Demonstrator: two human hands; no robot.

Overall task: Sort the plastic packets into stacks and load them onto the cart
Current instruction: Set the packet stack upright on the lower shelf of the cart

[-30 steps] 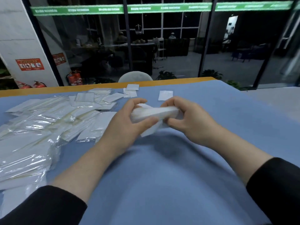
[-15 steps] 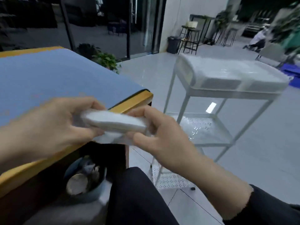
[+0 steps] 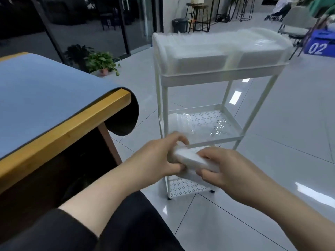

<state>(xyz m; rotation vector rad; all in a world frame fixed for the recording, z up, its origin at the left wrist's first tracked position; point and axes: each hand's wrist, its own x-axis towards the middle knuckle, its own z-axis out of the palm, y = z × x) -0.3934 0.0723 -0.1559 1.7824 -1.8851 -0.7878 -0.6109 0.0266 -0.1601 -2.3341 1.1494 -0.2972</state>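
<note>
A thick stack of clear plastic packets (image 3: pixel 192 157) is held between both hands in front of the white cart (image 3: pixel 164 105). My left hand (image 3: pixel 155 158) grips its left end, my right hand (image 3: pixel 230 169) grips its right end. The stack hovers off the table, level with the cart's lower shelves. The cart's top tray (image 3: pixel 217 73) is piled high with packet stacks (image 3: pixel 219 49). Its middle shelf (image 3: pixel 233 136) holds a few flat packets (image 3: pixel 179 120) at the left.
The blue-matted table (image 3: pixel 45 95) with a wooden edge stands to the left, its mat curling over the corner. Potted plants (image 3: pixel 101 62) sit by a glass wall behind. Stools, a bin (image 3: pixel 180 25) and a blue crate (image 3: pixel 320 44) stand farther off on the tiled floor.
The view has swung from the table to the cart. Both hands carried the packet stack off the table edge and down toward the cart's lower shelves.
</note>
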